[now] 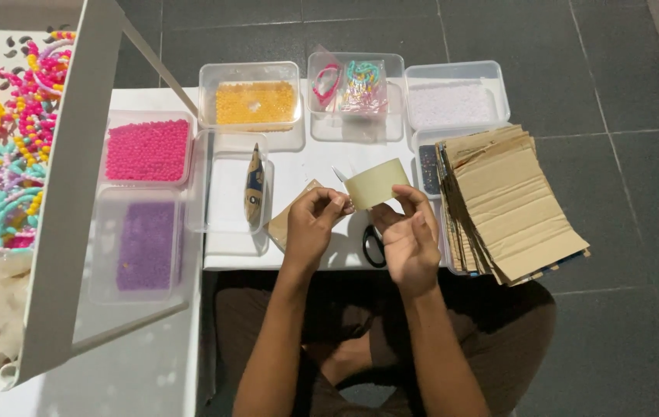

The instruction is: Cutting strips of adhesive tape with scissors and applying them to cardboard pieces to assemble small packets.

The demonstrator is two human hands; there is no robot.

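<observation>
A roll of beige tape (377, 184) is held up over the small white table (306, 162) between both hands. My right hand (407, 239) grips the roll from below and the right. My left hand (312, 224) pinches the tape's loose end at the roll's left side. A brown cardboard piece (287, 220) lies on the table partly under my left hand. Black scissors (373, 245) lie between my wrists, mostly hidden.
Clear tubs hold pink beads (147, 150), purple beads (146, 245), orange beads (255, 103), white beads (451, 104) and bagged bracelets (353, 81). A stack of cardboard sheets (503, 205) lies at the right. Beaded strings (5, 131) hang on a white rack at the left.
</observation>
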